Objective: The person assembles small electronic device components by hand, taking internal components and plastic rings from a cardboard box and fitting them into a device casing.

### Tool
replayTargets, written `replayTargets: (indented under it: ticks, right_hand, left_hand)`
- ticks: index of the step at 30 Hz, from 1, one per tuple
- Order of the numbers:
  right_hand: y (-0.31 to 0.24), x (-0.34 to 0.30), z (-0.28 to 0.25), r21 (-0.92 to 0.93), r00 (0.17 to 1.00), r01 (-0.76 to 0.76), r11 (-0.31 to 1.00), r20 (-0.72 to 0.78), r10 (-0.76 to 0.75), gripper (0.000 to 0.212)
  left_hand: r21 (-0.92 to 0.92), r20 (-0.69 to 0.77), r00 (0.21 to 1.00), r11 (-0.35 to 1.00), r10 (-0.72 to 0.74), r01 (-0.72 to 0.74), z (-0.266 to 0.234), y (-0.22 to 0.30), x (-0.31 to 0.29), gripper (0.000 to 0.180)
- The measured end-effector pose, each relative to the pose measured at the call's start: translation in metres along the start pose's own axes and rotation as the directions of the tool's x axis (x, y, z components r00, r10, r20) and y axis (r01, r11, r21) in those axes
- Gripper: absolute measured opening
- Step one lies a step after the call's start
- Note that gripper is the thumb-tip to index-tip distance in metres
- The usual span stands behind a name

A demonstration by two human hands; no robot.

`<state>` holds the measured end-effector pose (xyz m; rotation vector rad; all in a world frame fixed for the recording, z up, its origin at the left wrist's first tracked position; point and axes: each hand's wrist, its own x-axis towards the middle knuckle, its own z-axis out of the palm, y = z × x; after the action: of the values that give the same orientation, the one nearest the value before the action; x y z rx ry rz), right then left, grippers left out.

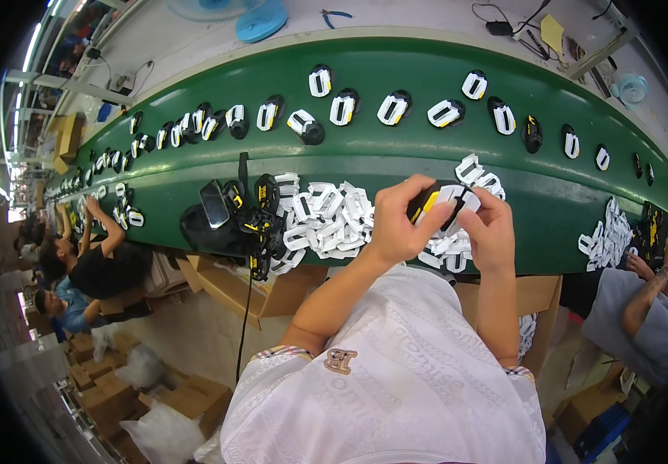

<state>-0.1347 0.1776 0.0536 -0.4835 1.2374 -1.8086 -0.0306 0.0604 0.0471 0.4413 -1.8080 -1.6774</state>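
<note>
Between my two hands is a rounded black-and-yellow casing (420, 203) with a white oval frame (465, 197) on it. My left hand (400, 220) grips its left side, fingers curled round the back and thumb across the front. On the other side my right hand (492, 228) pinches the white frame, thumb close to the left thumb. Loose white frames (450, 249) lie below and behind my hands. To the left is a larger pile of white frames (330, 216), beside several black-and-yellow casings (257, 220).
A green conveyor belt (396, 69) carries rows of casings, many with white frames. A phone (214, 204) rests on a black item at my left. Open cardboard boxes (272, 290) stand below the edge. Co-workers sit left (114, 259) and right (651, 309).
</note>
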Motion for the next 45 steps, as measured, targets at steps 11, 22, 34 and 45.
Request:
replayTargets:
  ticks: [11,22,34,45]
  right_hand:
    - [-0.037,-0.006,0.009,-0.730,0.795,0.550,0.404,0.311,-0.520,0.020]
    - [0.000,0.003,0.002,-0.315,0.972,0.226,0.922,0.003,-0.237,0.042]
    - [0.024,0.003,0.003,-0.221,0.985,0.040,0.974,-0.158,-0.076,0.026]
    - [0.034,0.015,0.000,-0.233,0.986,-0.046,0.971,-0.166,0.007,0.025]
  left_hand:
    - [-0.401,0.238,0.969,0.903,-0.060,0.154,-0.024,-0.014,0.022,0.073]
    - [-0.203,-0.003,0.983,0.962,-0.185,0.181,-0.009,0.008,0.013,0.021]
    - [-0.289,0.037,0.950,0.907,-0.309,0.306,0.003,-0.014,0.011,0.023]
    - [-0.325,-0.170,0.967,0.937,-0.189,0.126,0.016,-0.030,0.001,0.021]
